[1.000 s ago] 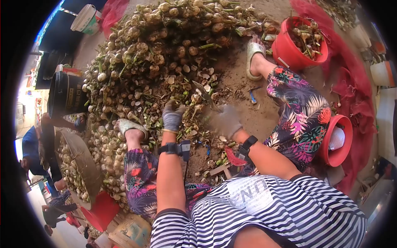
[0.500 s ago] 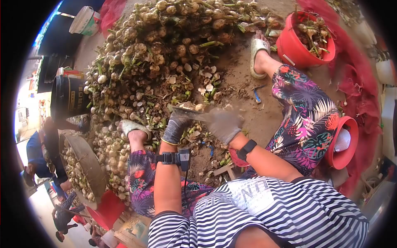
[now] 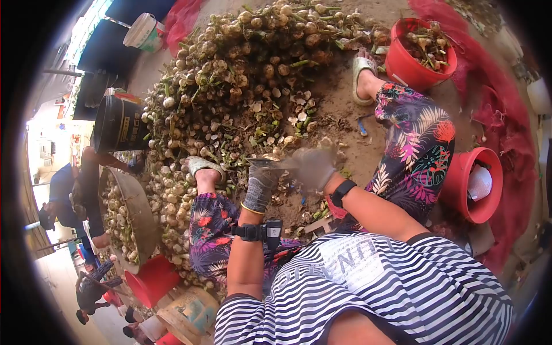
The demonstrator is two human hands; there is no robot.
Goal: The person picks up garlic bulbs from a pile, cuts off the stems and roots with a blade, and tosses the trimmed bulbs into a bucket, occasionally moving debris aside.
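Observation:
My left hand (image 3: 261,183), in a grey knit glove, is closed at a flat metal knife (image 3: 272,164) whose blade lies crosswise towards the right. At the blade's right end is my right hand (image 3: 314,169), also gloved and smeared by motion. I cannot tell what its fingers hold; a blurred pale bulb shape shows just above it. Both hands are over dirt strewn with cut stems and trimmings (image 3: 276,123). Ahead of them rises a large heap of garlic bulbs (image 3: 236,75) with stems on.
A red bucket of garlic (image 3: 397,63) stands front right, another red bucket (image 3: 494,198) beside my right leg. On the left are a black bucket (image 3: 118,123), a wide basin of bulbs (image 3: 135,213) and a person (image 3: 63,190). Red netting (image 3: 503,149) lies along the right.
The view has shifted, so the heap and buckets on the left appear farther right. My left hand still has the knife; my right hand stays blurred close to the blade.

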